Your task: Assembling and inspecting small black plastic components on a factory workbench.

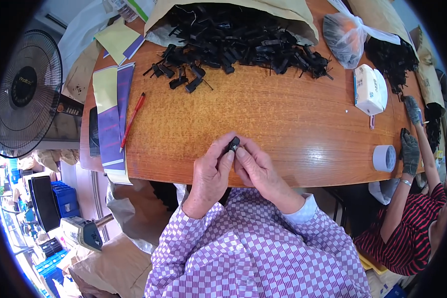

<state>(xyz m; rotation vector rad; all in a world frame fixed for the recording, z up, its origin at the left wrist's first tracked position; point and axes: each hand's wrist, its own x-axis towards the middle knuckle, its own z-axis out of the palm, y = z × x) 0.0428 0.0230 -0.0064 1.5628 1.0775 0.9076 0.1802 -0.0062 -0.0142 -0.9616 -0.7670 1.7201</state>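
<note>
A small black plastic part is pinched between my two hands, above the front edge of the wooden table. The thumb and fingers of my left hand press on it from the left. From the right, my right hand grips it too, its thumb close to the left one. My fingers cover most of the part, so its full shape is hidden. Farther off lies a heap of similar black plastic parts, some with thin stems, spilling from the mouth of a brown paper sack.
At the left lie a red pen and purple and yellow papers, beside a fan. Rightward are a tissue pack, a tape roll and a tied plastic bag. A co-worker's gloved hand works at the far right.
</note>
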